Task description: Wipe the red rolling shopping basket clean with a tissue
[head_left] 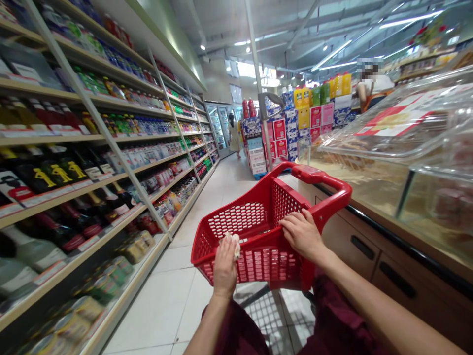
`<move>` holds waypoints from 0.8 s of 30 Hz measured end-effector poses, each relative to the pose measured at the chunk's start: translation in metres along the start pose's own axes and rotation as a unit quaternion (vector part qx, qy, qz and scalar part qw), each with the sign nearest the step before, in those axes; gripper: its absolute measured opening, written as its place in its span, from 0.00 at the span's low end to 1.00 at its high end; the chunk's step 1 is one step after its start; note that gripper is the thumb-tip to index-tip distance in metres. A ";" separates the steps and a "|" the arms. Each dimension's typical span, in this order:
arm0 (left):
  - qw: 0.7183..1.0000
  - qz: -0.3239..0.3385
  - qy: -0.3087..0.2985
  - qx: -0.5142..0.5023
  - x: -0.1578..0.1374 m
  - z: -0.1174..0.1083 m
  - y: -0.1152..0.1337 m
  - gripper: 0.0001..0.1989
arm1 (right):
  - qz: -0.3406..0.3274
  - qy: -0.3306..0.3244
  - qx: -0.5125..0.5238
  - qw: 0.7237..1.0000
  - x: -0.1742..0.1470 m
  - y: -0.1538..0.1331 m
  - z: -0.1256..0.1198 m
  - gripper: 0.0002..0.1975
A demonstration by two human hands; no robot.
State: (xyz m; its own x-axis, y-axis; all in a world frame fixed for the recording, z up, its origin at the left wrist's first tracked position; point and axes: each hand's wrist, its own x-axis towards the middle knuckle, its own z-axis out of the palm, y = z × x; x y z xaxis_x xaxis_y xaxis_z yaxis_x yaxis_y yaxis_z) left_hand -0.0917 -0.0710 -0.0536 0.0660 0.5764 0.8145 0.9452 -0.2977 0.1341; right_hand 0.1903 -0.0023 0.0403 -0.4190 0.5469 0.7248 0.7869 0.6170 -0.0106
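Observation:
A red plastic shopping cart [254, 251] with perforated basket walls stands sideways in front of me, its handle [332, 190] to the right. My left hand [225, 264] is on the near rim toward the left end, closed on a crumpled white cloth or tissue [235, 242] that pokes out by the fingers. On the same rim, close to the handle end, my right hand [301, 234] rests with its fingers curled over the edge. My palms and thumbs are mostly hidden. The visible part of the basket floor holds nothing.
Shelves [121, 175] of bottles and cans line the left side. A glass-fronted counter [424, 192] with plastic-covered food is close on the right. Stacked boxes [275, 140] and a pole [254, 59] stand ahead. One person [234, 135] is down the aisle, another [373, 88] behind the counter.

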 end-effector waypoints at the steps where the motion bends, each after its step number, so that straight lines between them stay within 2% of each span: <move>1: 1.000 -0.006 0.004 0.007 -0.001 -0.002 -0.003 0.22 | -0.002 -0.002 0.002 1.000 0.000 0.000 0.000 0.10; 5: 0.993 -0.066 0.067 0.065 -0.010 -0.012 -0.021 0.22 | -0.003 0.005 0.014 1.000 -0.001 -0.001 0.000 0.10; 7: 0.994 -0.054 0.064 0.068 -0.008 -0.009 -0.017 0.23 | 0.004 0.010 0.015 1.000 -0.001 -0.002 0.000 0.09; 10: 0.999 -0.004 0.020 0.042 0.002 0.003 0.002 0.23 | 0.005 0.004 0.015 1.000 0.000 -0.001 0.000 0.09; 12: 0.999 0.013 0.009 0.033 0.005 0.004 0.004 0.23 | 0.000 -0.004 0.013 1.000 0.000 0.000 -0.001 0.10; 17: 0.994 -0.039 0.067 0.078 -0.002 -0.010 -0.013 0.24 | 0.004 -0.011 0.008 1.000 0.000 -0.002 0.000 0.10; 19: 0.996 -0.024 0.050 0.071 0.002 -0.005 -0.004 0.24 | 0.011 -0.008 0.008 1.000 0.000 -0.003 0.001 0.09; 22: 0.999 0.027 -0.016 0.044 0.012 0.007 0.017 0.23 | 0.008 -0.007 0.012 1.000 0.000 -0.001 0.001 0.09; 24: 0.998 0.021 -0.026 0.049 0.014 0.009 0.018 0.23 | 0.000 -0.009 0.016 1.000 0.000 0.000 0.000 0.10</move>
State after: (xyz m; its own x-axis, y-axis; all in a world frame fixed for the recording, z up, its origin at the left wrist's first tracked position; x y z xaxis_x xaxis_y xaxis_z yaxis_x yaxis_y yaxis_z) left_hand -0.0712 -0.0617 -0.0450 0.1199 0.6043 0.7877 0.9678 -0.2480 0.0429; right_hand 0.1905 -0.0021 0.0405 -0.4270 0.5571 0.7122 0.7722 0.6345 -0.0333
